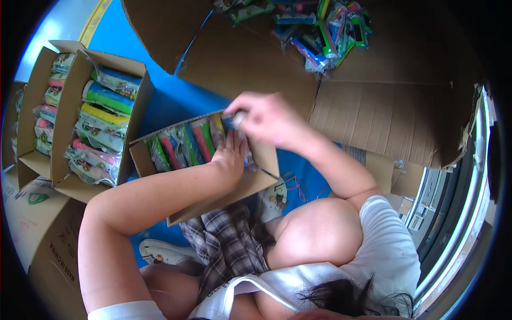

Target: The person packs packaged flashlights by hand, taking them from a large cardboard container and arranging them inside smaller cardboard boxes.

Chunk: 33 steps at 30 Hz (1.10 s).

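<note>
Our left hand (230,157) lies with fingers straight over the packets (184,145), which stand in a row inside the open box (224,200) at the middle of the frame; it is not clenched. Our right hand (272,120) curls at the box's upper right corner, and we cannot tell whether it grasps a packet there or only touches the edge. To do this well, we would judge, the left fingers should keep the row upright while each packet is seated gently, its wrapper uncreased. Our left forearm crosses from the lower left, elbow sharply bent; the right reaches in from the lower right. Boxes of packets (63,141) stand at the left of the frame; loose packets (333,34) lie in the big carton (384,120) at the top.
</note>
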Tool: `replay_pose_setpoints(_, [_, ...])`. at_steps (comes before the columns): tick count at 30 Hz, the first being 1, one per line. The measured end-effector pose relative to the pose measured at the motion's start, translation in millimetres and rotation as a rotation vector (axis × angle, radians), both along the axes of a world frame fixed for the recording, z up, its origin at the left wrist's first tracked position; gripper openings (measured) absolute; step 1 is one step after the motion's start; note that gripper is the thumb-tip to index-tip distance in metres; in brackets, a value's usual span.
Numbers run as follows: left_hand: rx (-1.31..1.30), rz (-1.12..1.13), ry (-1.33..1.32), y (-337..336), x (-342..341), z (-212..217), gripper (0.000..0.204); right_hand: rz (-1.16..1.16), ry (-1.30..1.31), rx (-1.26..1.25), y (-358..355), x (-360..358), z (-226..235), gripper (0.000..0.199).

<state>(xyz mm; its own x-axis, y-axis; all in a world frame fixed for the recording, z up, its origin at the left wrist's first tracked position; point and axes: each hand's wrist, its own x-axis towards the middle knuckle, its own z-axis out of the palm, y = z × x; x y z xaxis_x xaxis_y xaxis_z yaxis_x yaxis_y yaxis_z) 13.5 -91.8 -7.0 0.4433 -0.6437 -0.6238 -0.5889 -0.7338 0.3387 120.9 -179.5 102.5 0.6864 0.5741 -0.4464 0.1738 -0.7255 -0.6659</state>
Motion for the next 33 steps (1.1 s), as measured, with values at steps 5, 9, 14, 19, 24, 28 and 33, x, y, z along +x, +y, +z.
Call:
replay_pose_setpoints(5, [0.053,-0.068,-0.347,-8,-20,-42,0.067,-0.399,-0.716,-0.222,-139,128,-64,0.031])
replay_pose_setpoints(9, [0.088,-0.107,-0.175,-10,-8,-43,0.062,-0.310,-0.704,-0.706,-213,183,-132,0.041])
replay_pose_setpoints(14, [0.103,-0.029,-0.269,-6,-29,-65,0.059,-0.154,-0.654,-1.189,-212,194,-182,0.042])
replay_pose_setpoints(19, [-0.012,-0.117,-0.282,-9,12,-10,0.062,-0.571,-0.188,-0.578,-294,226,-154,0.055])
replay_pose_setpoints(24, [-0.397,0.221,0.042,94,9,66,0.038,-0.818,0.518,0.537,-126,75,-37,0.054])
replay_pose_setpoints(28, [-0.810,0.601,-0.701,177,26,77,0.019,-0.424,0.775,0.477,-106,8,16,0.076])
replay_pose_setpoints(33, [-0.646,0.592,-0.740,198,38,48,0.018,0.208,1.273,0.182,1,-41,-11,0.057])
